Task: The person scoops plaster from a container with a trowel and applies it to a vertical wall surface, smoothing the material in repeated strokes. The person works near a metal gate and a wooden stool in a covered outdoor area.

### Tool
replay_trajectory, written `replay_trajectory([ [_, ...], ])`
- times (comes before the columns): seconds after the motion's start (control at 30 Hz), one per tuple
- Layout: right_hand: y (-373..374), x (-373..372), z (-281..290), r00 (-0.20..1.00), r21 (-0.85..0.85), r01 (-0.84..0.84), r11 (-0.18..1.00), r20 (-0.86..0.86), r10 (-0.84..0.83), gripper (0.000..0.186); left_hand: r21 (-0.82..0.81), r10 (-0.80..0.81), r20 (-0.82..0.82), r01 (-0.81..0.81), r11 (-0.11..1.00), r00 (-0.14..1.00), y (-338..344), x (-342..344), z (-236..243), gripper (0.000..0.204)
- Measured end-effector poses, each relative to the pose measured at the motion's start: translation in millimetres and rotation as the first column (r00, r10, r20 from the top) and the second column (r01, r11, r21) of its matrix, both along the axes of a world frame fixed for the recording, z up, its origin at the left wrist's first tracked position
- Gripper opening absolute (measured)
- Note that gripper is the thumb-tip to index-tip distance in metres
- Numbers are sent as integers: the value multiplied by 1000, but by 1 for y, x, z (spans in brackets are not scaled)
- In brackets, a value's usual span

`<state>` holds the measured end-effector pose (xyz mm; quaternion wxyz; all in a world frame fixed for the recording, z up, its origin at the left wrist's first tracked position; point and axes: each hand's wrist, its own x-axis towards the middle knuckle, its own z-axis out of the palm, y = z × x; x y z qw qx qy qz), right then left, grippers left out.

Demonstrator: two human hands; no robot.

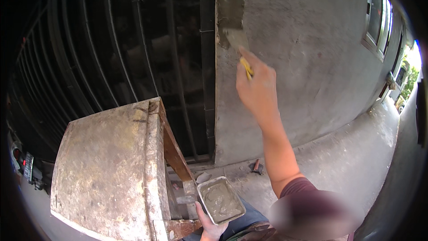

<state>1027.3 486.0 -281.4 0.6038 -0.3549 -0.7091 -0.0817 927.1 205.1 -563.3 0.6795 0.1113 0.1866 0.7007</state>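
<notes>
My right hand (258, 82) is closed round the yellow handle of a putty knife (236, 39). Its broad blade lies against the grey wall (290, 76), at the lower end of a darker, wet-looking patch of mortar (232, 4) along the wall's left edge. Low in front of me, my left hand (211, 224) grips a shallow rectangular tray (240, 214) by its left side. Wet grey mortar (219, 200) fills much of the tray, its surface stirred and uneven.
A worn wooden table (102, 160) stands at my left, close to the tray. Behind it are dark metal bars (138, 40). A small trowel (256, 167) lies on the floor near the wall's foot. A motorbike (27, 165) shows far left, a window (376, 18) upper right.
</notes>
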Motion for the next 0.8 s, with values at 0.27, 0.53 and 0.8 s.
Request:
replay_trajectory([
  [0.27,41,-44,13,966,-140,257,956,30,-255,46,-58,-37,28,39,998,999,-3,3,-6,96],
  [0.53,63,-43,-35,951,-99,288,952,146,-273,56,-71,1,8,0,997,1000,0,-6,-14,94],
  [0.8,51,-28,-84,957,-197,273,941,156,-245,55,-80,-26,4,26,996,1000,-3,-4,-13,94],
])
